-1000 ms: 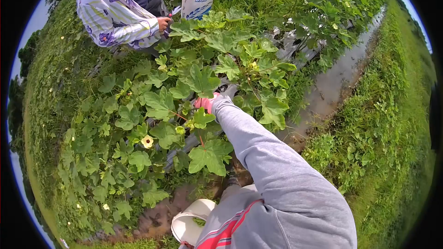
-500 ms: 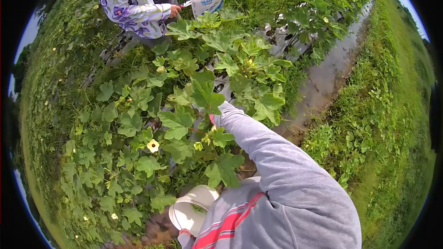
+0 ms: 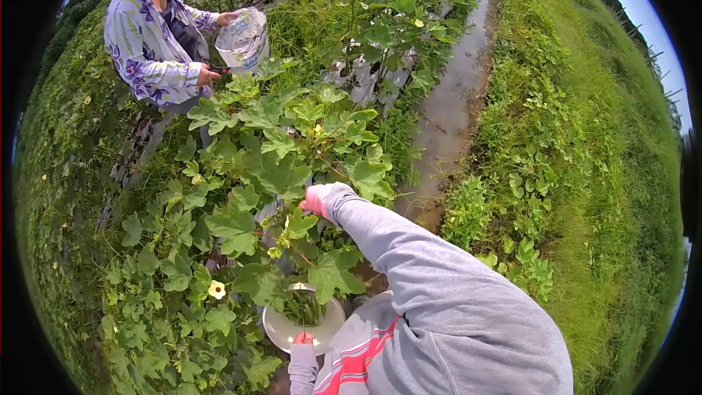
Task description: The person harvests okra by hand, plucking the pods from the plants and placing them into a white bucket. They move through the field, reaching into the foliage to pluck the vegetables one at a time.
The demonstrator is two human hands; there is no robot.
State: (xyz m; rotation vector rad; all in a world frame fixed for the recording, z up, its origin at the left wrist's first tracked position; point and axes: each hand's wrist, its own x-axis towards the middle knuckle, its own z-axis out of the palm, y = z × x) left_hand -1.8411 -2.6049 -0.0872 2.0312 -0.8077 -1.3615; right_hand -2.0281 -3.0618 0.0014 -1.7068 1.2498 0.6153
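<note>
My right hand (image 3: 316, 200), in a pink glove, reaches out among the leaves of an okra plant (image 3: 285, 175). Its fingers look curled, and what they hold, if anything, is hidden. Close to my body, my left hand (image 3: 303, 339) is closed on the handle of a white bucket (image 3: 333, 322). Green okra pods (image 3: 304, 309) lie inside the bucket, partly covered by a large leaf.
Across the row stands a co-worker (image 3: 157, 51) with red-handled clippers (image 3: 218, 69) and a white bucket (image 3: 243, 40). A muddy, wet furrow (image 3: 453, 102) runs along the right, with a grassy strip (image 3: 585, 175) beyond. A pale okra flower (image 3: 216, 290) shows at lower left.
My right hand has drawn back from under the leaves and shows more. The bucket has tipped more upright, showing the pods. The view has tilted up and the co-worker's bucket appears farther left.
</note>
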